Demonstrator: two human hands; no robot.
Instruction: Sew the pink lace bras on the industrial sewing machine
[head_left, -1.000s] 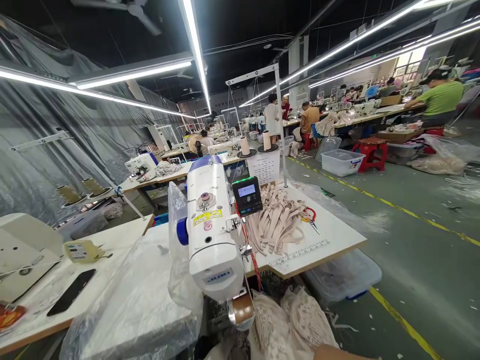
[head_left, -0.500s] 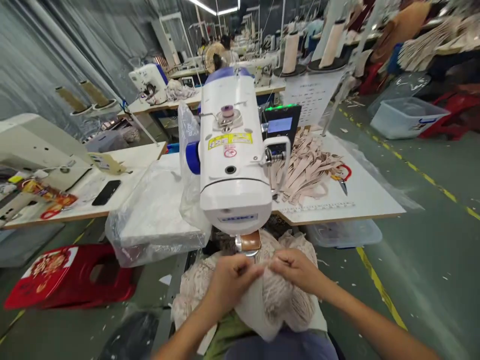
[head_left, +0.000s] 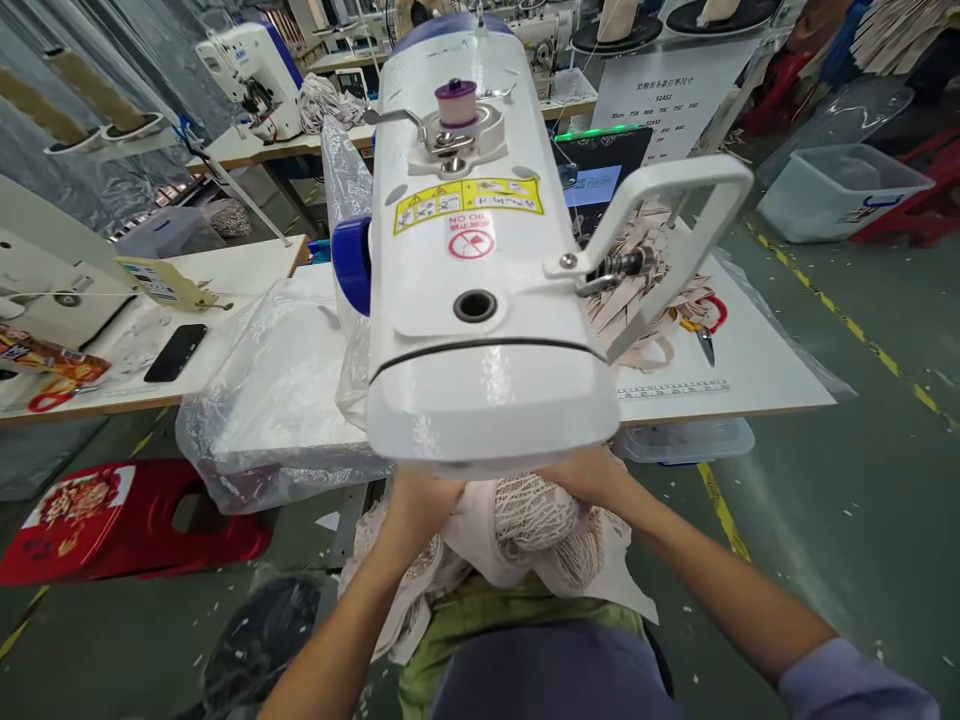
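Observation:
A white sewing machine fills the middle of the view, its head end towards me. Just under that end, my left hand and my right hand both reach into a bunch of beige lace fabric that lies over my lap. The fingers of both hands are hidden behind the machine's head. Each hand touches the fabric. A pile of beige straps lies on the white table to the right of the machine.
Red-handled scissors lie by the straps. A clear plastic sheet covers the table's left part. A black phone lies on the neighbouring table. A red stool stands low left, a clear bin at right.
My head has dropped and moved closer to the machine. My hands, absent a second ago, came up holding the lace fabric and have now pushed forward under the machine's head.

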